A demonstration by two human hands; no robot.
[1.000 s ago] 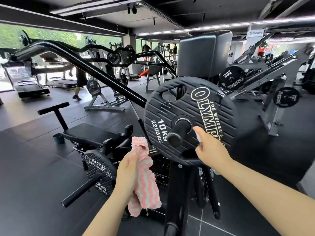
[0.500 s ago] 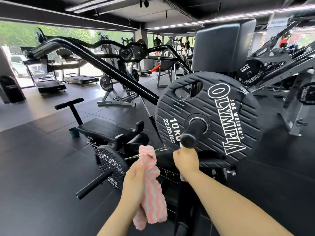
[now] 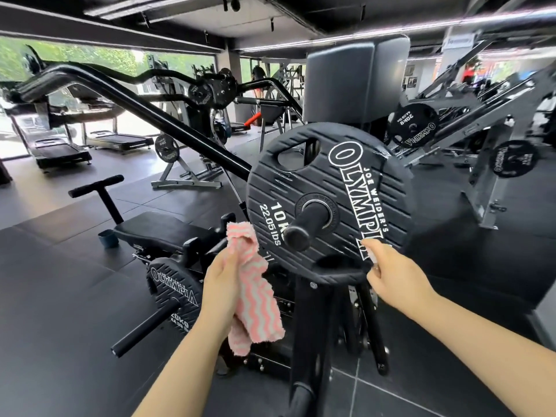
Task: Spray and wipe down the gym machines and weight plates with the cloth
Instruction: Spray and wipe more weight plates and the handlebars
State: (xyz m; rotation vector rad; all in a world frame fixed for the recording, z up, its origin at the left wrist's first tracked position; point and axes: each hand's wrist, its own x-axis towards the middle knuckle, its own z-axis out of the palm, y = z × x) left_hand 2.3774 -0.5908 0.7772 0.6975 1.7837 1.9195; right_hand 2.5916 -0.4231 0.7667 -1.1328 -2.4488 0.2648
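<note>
Now my right hand point(image 3: 391, 272) has swung from under the peg back to the lower right rim of the 10 kg plate point(image 3: 328, 203), fingers curled on something small and pale I can't make out. My left hand point(image 3: 224, 284) still grips the cloth point(image 3: 255, 293) beside the plate's lower left edge, not touching it, so wiping hasn't begun.

Left forearm: bare, rising from the lower edge toward the centre. Left hand point(image 3: 224, 284): held upright, back to the camera, fingers curled in a grip round a cloth point(image 3: 252, 290), which hangs below the palm. Right forearm: bare, entering from the lower right, angled up and left. Right hand point(image 3: 391, 273): back up, fingers curled round a small pale item, mostly hidden; knuckles against a weight plate point(image 3: 325, 200).
</note>
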